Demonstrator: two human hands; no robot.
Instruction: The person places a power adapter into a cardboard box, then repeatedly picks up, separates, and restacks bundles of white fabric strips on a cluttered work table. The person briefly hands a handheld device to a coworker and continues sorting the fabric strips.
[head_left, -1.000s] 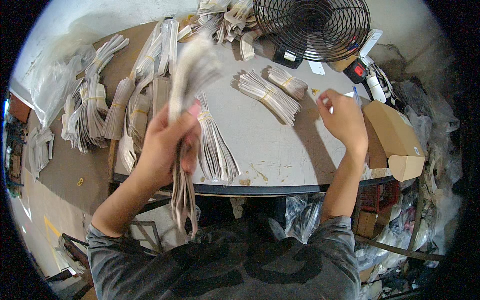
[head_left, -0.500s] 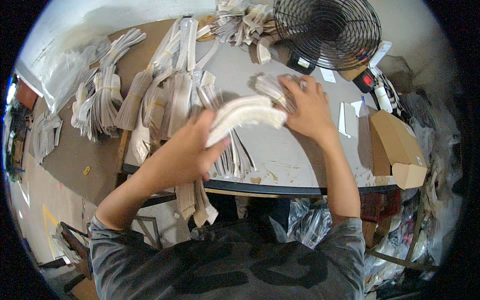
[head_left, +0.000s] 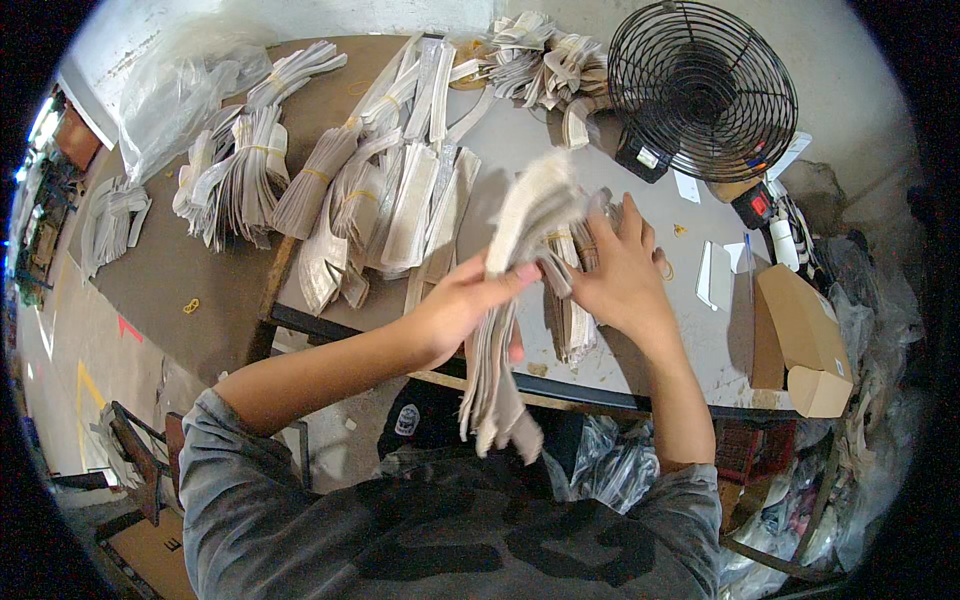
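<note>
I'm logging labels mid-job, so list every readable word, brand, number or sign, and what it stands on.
Print is located below, not copied out.
Grey shirt: large dark lettering, partly blended into the cloth.
Brown panel, lower left: one dark character.
Round pale patch, lower middle: too small to read.
Brown carton: mark too small to read.
Black block: pale label, too small to read.
Strip bundle in left hand: none visible.

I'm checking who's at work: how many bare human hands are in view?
2: the person's bare left hand, gripping a bundle of long, flat, off-white strips mid-picture, and their bare right hand, just right of that bundle. No other hands show.
</note>
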